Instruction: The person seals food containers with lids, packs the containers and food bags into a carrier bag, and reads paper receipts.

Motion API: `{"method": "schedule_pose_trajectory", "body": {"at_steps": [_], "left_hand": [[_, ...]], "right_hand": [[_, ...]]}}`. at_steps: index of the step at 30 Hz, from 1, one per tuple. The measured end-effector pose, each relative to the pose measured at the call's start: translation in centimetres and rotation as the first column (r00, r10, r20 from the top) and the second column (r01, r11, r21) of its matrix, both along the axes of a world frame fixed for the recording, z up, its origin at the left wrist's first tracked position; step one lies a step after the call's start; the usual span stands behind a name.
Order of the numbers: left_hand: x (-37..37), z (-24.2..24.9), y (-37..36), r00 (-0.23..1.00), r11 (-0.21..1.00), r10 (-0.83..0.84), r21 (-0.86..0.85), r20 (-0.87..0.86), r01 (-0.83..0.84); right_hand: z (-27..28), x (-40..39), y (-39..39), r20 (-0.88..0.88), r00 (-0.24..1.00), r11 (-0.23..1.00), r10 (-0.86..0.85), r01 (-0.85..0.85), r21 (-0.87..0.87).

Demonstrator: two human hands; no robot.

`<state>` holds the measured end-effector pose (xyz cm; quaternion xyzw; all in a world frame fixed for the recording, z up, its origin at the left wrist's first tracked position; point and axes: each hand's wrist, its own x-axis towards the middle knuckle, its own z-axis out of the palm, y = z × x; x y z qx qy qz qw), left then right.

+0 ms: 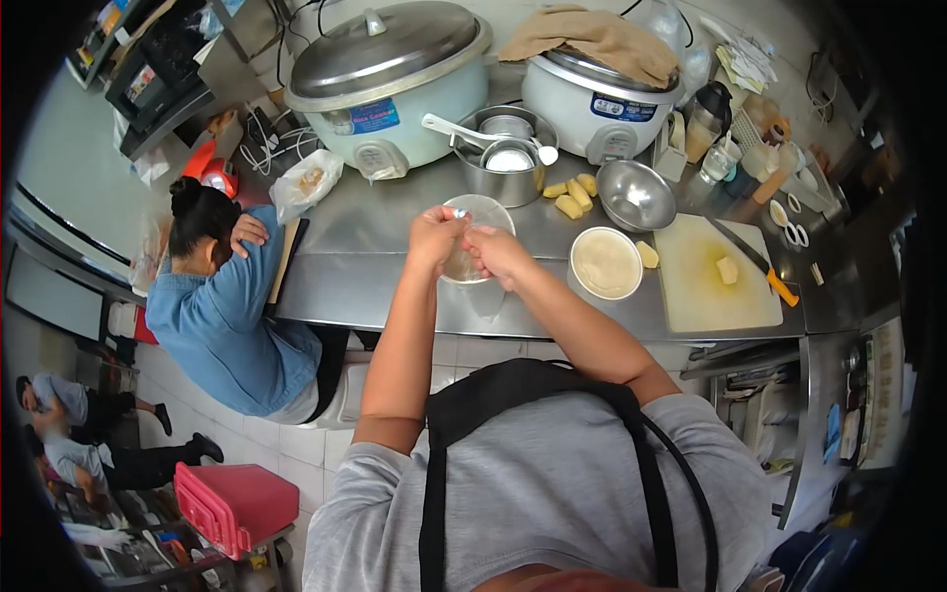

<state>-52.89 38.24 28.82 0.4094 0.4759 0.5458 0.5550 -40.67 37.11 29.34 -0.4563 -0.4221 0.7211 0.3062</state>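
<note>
My left hand (437,240) and my right hand (496,255) meet above a round white-rimmed bowl (490,210) at the middle of the steel counter. The fingers of both are pinched together. A small whitish-blue bit shows at my left fingertips, but what the hands hold is too small to make out. Something clear, like thin plastic, hangs near the bowl's front. To the right of my right hand stands a round white tub (606,264) with pale beige contents. Peeled yellow pieces (570,197) lie behind it, beside a steel mixing bowl (637,195).
A cutting board (695,286) at the right bears a yellow chunk and an orange-handled knife (755,261). Two big rice cookers (414,128) (582,113) stand behind, with nested steel pots (503,183) between them. A person in a blue shirt (212,316) leans on the counter at the left.
</note>
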Motion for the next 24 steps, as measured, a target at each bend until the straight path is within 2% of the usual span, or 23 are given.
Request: {"method": "schedule_pose_trajectory", "body": {"at_steps": [1,3,6,9,10,13,16,19,21,24], "left_hand": [[0.1,-0.1,-0.1,1.0,1.0,-0.013,0.005,0.011,0.013],[0.3,0.0,-0.2,0.996,0.997,-0.078,0.023,-0.032,0.079],[0.7,0.6,-0.8,0.979,0.984,-0.167,0.049,-0.117,0.173],[1.1,0.1,-1.0,0.937,0.966,-0.205,0.097,-0.281,0.241],[1.2,-0.1,-0.9,0.915,0.959,-0.206,0.116,-0.347,0.259],[1.4,-1.4,-0.9,0.931,0.932,-0.175,0.252,-0.321,0.262],[2.1,-2.1,-0.9,0.899,0.959,-0.046,0.234,-0.436,0.162],[2.8,-2.4,-1.3,0.779,0.931,0.16,0.355,-0.606,0.085],[3.4,-2.4,-1.5,0.782,0.927,0.207,0.372,-0.588,0.035],[3.9,-2.7,-1.6,0.783,0.931,0.238,0.365,-0.575,-0.014]], "right_hand": [[-0.2,0.4,0.3,0.128,0.992,0.981,-0.012,-0.013,0.193],[-0.6,1.3,0.8,0.349,0.931,0.835,-0.108,-0.106,0.541],[0.0,2.3,1.1,0.334,0.942,0.929,-0.043,-0.086,0.36],[0.4,3.5,1.9,0.408,0.912,0.95,0.05,-0.169,0.261],[0.5,3.8,2.2,0.433,0.899,0.932,0.068,-0.212,0.294],[0.7,4.4,2.9,0.474,0.873,0.89,0.114,-0.302,0.342],[0.9,4.5,3.3,0.45,0.882,0.88,0.141,-0.32,0.351],[0.9,5.0,4.1,0.436,0.888,0.859,0.144,-0.331,0.391],[1.5,5.1,4.8,0.411,0.9,0.878,0.146,-0.309,0.365],[-2.0,5.0,6.8,0.236,0.963,0.655,0.128,-0.26,0.709]]}}
